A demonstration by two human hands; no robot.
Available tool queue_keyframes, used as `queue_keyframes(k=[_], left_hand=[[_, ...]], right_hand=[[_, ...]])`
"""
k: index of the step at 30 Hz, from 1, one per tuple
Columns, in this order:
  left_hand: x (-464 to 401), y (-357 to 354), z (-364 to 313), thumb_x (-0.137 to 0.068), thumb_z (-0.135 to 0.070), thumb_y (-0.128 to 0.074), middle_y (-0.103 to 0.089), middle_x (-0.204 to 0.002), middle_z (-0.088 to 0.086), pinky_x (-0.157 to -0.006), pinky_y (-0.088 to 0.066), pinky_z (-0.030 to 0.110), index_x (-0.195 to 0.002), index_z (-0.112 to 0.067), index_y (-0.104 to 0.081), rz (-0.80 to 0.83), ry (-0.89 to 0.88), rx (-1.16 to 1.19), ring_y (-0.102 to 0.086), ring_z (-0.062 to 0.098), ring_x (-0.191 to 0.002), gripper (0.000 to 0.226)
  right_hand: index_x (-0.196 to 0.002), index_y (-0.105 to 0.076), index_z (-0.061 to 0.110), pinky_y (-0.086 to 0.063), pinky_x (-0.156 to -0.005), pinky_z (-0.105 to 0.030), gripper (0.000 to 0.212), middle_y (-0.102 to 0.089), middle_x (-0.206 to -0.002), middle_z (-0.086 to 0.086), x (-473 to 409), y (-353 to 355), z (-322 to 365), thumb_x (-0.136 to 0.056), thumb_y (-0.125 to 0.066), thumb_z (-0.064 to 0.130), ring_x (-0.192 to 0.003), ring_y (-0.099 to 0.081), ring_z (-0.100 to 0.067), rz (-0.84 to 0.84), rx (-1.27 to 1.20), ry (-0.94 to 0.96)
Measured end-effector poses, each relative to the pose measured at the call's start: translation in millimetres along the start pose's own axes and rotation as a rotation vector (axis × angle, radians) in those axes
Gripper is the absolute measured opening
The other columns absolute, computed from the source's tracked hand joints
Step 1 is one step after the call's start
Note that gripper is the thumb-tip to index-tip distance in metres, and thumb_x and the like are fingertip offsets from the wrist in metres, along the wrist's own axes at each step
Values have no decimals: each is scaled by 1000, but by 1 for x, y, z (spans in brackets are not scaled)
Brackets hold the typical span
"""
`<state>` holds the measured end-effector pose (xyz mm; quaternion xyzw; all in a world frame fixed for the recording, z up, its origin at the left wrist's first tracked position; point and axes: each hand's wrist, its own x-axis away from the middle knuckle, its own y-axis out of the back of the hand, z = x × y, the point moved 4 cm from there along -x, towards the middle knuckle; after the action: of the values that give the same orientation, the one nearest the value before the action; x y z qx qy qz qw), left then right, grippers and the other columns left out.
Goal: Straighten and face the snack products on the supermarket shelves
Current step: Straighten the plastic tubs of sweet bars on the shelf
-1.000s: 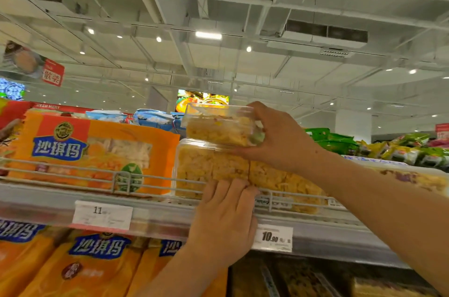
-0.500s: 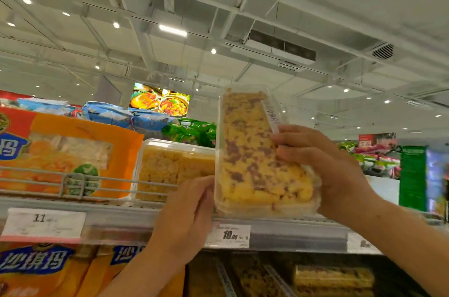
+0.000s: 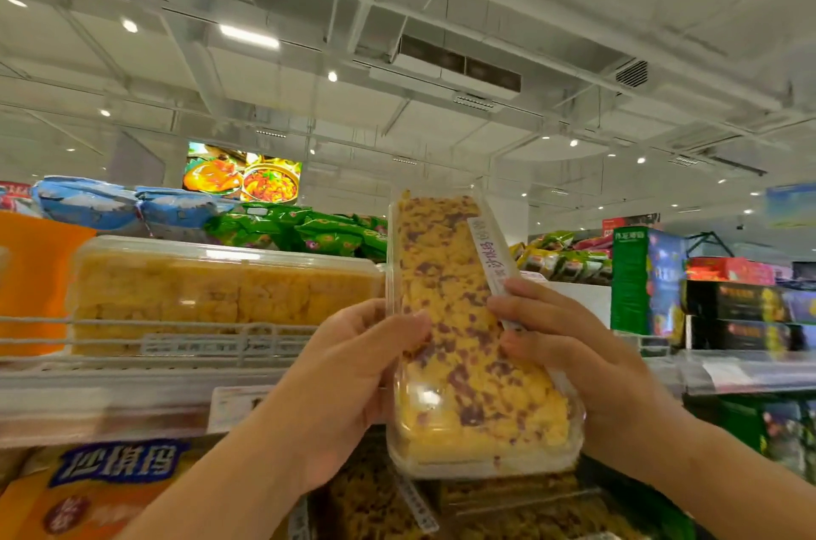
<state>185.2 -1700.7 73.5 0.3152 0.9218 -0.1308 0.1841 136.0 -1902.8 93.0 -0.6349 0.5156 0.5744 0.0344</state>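
Mid-task, by the look of it. Speckled snack box (image 3: 468,345) off the shelf, held upright in front of the shelf edge (image 3: 110,398), not yet placed. Left hand (image 3: 349,380) wrapped round its left side, thumb across the clear lid. Right hand (image 3: 569,345) clamped on the right edge, fingers over the label strip. Behind: plain yellow box (image 3: 221,296) flat behind the wire rail. Green packs (image 3: 309,230) further back, jumbled, probably left to face.

Left hand (image 3: 349,367) and right hand (image 3: 569,345) raised, fingers curled, gripping opposite sides of one box (image 3: 463,363)
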Motion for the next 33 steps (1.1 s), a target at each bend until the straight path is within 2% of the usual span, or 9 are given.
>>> queue_keyframes(k=[2,6,8,10,13,16,22,29,33], left_hand=[[-15,-11,-2,-81,-31,-73,-71,-110,16,-81,-57,45,-117,-13,-62,-28,1,-56,-69,33,-100,42],[-48,-29,-25,-66,-20,-83,-73,-104,18,-76,-59,42,-99,-15,-73,-79,-44,-270,-72,33,-92,35],[-62,-41,-43,-52,-16,-87,-73,-100,17,-69,-60,40,-96,-16,-74,-123,-84,-413,-73,30,-85,45],[-74,-51,-61,-43,-20,-93,-73,-102,16,-74,-59,47,-102,-19,-72,-182,-124,-601,-72,32,-86,63],[-92,-65,-81,-57,-38,-89,-69,-113,6,-90,-54,50,-116,-32,-64,-221,-186,-959,-68,27,-99,65],[-109,-75,-89,-73,-36,-79,-66,-121,-9,-91,-53,47,-128,-36,-57,-162,-204,-1207,-66,18,-104,59],[-134,-67,-83,-88,-35,-67,-53,-139,-8,-93,-40,31,-140,-35,-45,-164,-224,-1587,-53,10,-114,57],[-153,-44,-71,-97,-20,-55,-45,-147,-5,-94,-49,40,-145,-36,-39,-186,-208,-1756,-54,21,-121,53],[-159,-32,-57,-97,-16,-55,-46,-147,-5,-96,-42,29,-145,-35,-40,-196,-192,-1783,-44,19,-132,54]], right_hand=[[-132,-46,25,-32,-114,-42,51,-35,-153,7,14,9,-11,-86,-70,27,-143,-30,-23,19,107,79],[-141,-38,25,-27,-116,-33,63,-28,-156,11,41,47,-51,-80,-49,12,-145,-24,-17,72,106,-73],[-141,-41,24,-28,-111,-19,61,-30,-151,21,45,68,-75,-82,-54,14,-140,-28,-4,-14,34,-218],[-140,-39,30,-29,-97,-6,57,-33,-141,28,42,85,-105,-88,-62,36,-128,-32,14,-114,-51,-422],[-142,-26,38,-44,-94,-30,89,-37,-136,12,38,91,-151,-68,-72,60,-120,-49,-10,-244,-312,-833],[-145,-13,42,-58,-79,-44,110,-44,-136,-2,36,83,-174,-60,-82,52,-97,-68,-27,-352,-664,-963],[-122,-49,32,-59,-60,-37,47,-71,-97,-7,50,57,-206,-82,-74,25,-74,-73,-26,-271,-682,-976],[-99,-56,32,-60,-71,-45,27,-70,-95,-7,49,31,-219,-82,-75,24,-86,-69,-23,-179,-557,-936],[-92,-55,35,-57,-79,-49,22,-73,-83,5,56,17,-220,-83,-74,29,-82,-69,-22,-111,-455,-937]])
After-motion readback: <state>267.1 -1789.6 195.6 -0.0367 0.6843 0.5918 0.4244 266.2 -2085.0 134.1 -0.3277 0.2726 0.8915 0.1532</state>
